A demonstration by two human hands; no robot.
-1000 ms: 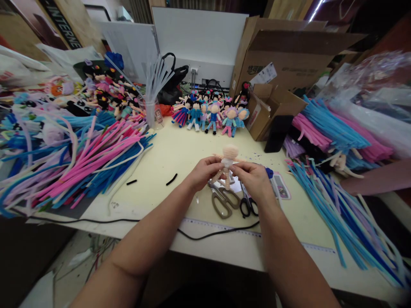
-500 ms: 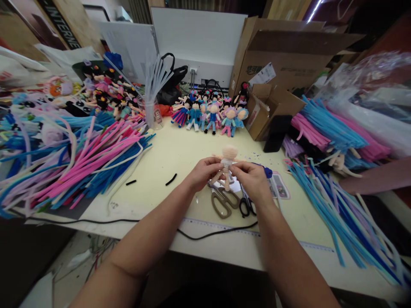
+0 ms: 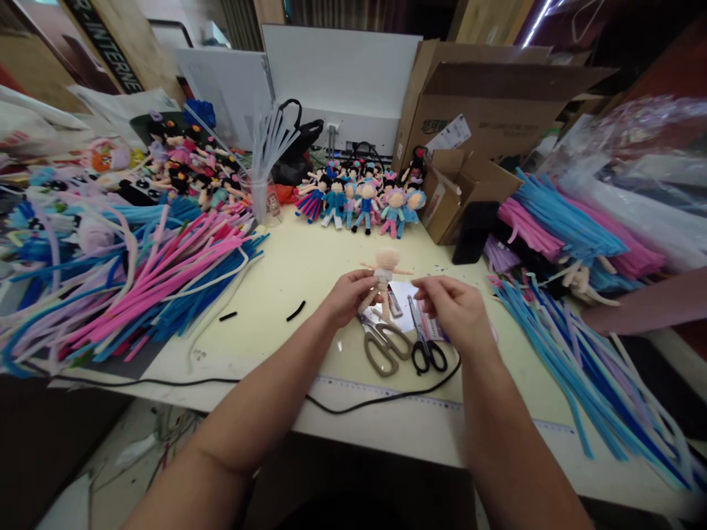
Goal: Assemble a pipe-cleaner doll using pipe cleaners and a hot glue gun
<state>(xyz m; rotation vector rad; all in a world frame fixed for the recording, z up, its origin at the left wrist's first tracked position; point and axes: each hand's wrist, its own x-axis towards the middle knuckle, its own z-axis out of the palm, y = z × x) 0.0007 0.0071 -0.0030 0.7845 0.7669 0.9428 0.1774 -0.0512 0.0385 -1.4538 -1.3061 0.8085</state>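
A small beige doll [image 3: 387, 259] made of pipe cleaners, with a whitish band round its middle, stands upright in my left hand [image 3: 351, 296], which pinches it at the body. To its right, apart from the doll, is my right hand [image 3: 454, 305]. Its thumb and forefinger are pressed together; whatever lies between them is too small to make out. Below the doll lie brown-handled scissors [image 3: 381, 350], and black-handled scissors [image 3: 424, 346] rest beside them under my right hand.
Pink and blue pipe cleaners [image 3: 166, 280] heap up on the left, more blue ones [image 3: 563, 353] on the right. Finished dolls [image 3: 364, 210] stand at the back beside a cardboard box [image 3: 486, 103]. A black cable [image 3: 364, 403] and ruler [image 3: 544, 425] run along the front edge.
My right hand has come away from the doll and moved right, uncovering the black-handled scissors. The doll stays in my left hand, shifted slightly left.
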